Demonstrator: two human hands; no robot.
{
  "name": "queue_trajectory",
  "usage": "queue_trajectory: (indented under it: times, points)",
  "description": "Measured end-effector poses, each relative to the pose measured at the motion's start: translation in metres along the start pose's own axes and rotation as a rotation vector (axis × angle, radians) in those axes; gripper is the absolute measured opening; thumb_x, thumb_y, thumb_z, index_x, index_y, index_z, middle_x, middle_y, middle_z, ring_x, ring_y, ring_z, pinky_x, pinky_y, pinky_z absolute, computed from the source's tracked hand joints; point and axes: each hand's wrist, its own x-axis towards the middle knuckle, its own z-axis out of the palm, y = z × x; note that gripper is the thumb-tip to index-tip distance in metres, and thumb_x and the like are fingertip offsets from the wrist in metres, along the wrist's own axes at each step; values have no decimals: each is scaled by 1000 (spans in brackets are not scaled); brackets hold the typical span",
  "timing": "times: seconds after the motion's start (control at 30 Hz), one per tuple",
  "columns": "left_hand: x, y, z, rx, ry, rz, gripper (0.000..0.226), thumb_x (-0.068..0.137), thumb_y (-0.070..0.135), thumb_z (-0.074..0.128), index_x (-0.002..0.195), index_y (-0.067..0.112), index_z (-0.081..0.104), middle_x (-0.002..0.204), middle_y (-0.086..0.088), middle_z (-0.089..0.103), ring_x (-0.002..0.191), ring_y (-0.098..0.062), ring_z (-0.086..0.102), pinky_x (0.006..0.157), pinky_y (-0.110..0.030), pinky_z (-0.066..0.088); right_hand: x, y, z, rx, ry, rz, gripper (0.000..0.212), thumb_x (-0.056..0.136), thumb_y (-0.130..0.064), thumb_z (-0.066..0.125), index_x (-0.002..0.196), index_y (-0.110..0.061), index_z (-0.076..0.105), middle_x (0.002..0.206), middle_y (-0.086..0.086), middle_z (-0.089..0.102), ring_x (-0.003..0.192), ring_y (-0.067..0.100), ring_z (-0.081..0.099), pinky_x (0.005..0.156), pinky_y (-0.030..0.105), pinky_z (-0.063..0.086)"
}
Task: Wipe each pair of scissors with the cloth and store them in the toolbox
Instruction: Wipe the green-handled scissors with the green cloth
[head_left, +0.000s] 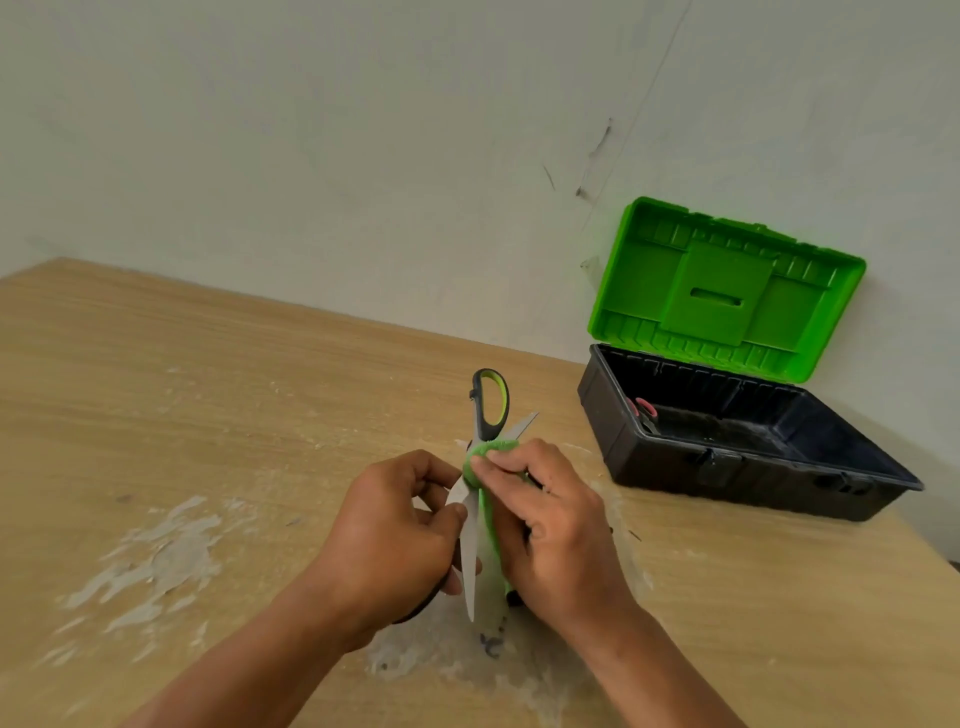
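A pair of scissors (489, 400) with black and lime-green handles is held open above the wooden table, one handle loop pointing away from me and one long blade pointing back toward me. My left hand (395, 525) grips the scissors near the blade, with a dark handle showing under the palm. My right hand (550, 525) pinches a green cloth (485, 457) around the pivot and the other blade, whose tip sticks out to the right. A black toolbox (675, 462) with its green lid (727, 291) raised stands at the right. Inside it lies another pair of scissors with pink handles (644, 410).
The wooden table (208, 389) meets a white wall at the back. Patches of white residue (156, 556) mark the tabletop at the left and under my hands. The table's right edge runs just past the toolbox.
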Motion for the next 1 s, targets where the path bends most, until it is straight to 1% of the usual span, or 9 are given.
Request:
queue_trajectory:
  times: [0.03, 0.13, 0.3, 0.4, 0.53, 0.67, 0.8, 0.9, 1.0]
  points:
    - [1, 0, 0, -1, 1, -3, 12, 94, -1, 59, 98, 8, 65, 88, -21, 66, 58, -34, 72, 51, -40, 60, 1, 4, 0, 5, -2, -7, 28, 93, -6, 70, 120, -2, 74, 106, 9, 68, 101, 24, 68, 82, 34, 59]
    - [1, -1, 1, -14, -9, -29, 11, 94, -1, 58, 95, 7, 64, 84, -21, 68, 60, -34, 73, 51, -41, 61, 9, 20, -2, -44, 92, 108, 26, 92, 3, 70, 116, -1, 76, 104, 9, 68, 99, 25, 68, 79, 40, 60]
    - [1, 0, -1, -22, -11, -35, 9, 94, 0, 59, 98, 7, 65, 88, -21, 68, 60, -35, 73, 54, -46, 61, 0, 12, -3, -17, 5, -22, 26, 94, -6, 70, 119, -3, 75, 106, 8, 69, 100, 24, 68, 82, 34, 59]
    - [1, -2, 0, -13, -11, -42, 9, 94, -1, 59, 95, 7, 64, 85, -21, 69, 61, -35, 74, 54, -47, 61, 8, 23, -3, -68, 92, 96, 26, 89, 5, 73, 115, -1, 76, 103, 9, 69, 98, 25, 68, 79, 39, 59]
    - [1, -1, -2, -6, 1, -29, 10, 93, 0, 60, 97, 8, 65, 88, -21, 68, 60, -36, 73, 55, -48, 61, -1, 8, -1, 6, 2, -43, 28, 90, -2, 75, 119, -2, 75, 105, 10, 69, 100, 24, 68, 82, 34, 60]
    - [1, -3, 0, -32, -1, -37, 10, 93, -2, 59, 94, 6, 66, 83, -19, 70, 62, -36, 74, 53, -43, 60, 8, 19, -2, -44, 113, 83, 25, 89, 5, 73, 114, 1, 76, 102, 11, 69, 96, 25, 68, 79, 37, 59]
    - [0, 1, 0, -91, -8, -30, 10, 93, -2, 61, 93, 4, 68, 82, -19, 70, 63, -42, 72, 49, -35, 56, 0, 8, -6, 30, 69, -45, 24, 96, -9, 67, 117, -1, 75, 103, 11, 69, 98, 24, 69, 84, 30, 59]
    - [3, -2, 0, -135, -19, -54, 8, 93, -3, 60, 95, -1, 67, 79, -19, 66, 63, -41, 73, 47, -31, 53, 7, 19, -8, -24, 158, 45, 21, 92, 1, 72, 113, 0, 76, 100, 11, 70, 95, 24, 70, 79, 34, 60]
    - [3, 0, -3, -177, -36, -53, 7, 92, -5, 61, 97, -4, 66, 76, -21, 66, 63, -44, 72, 46, -31, 52, -1, 10, -3, -1, 77, -55, 25, 94, -4, 69, 118, 0, 74, 102, 11, 69, 95, 25, 68, 79, 33, 60]
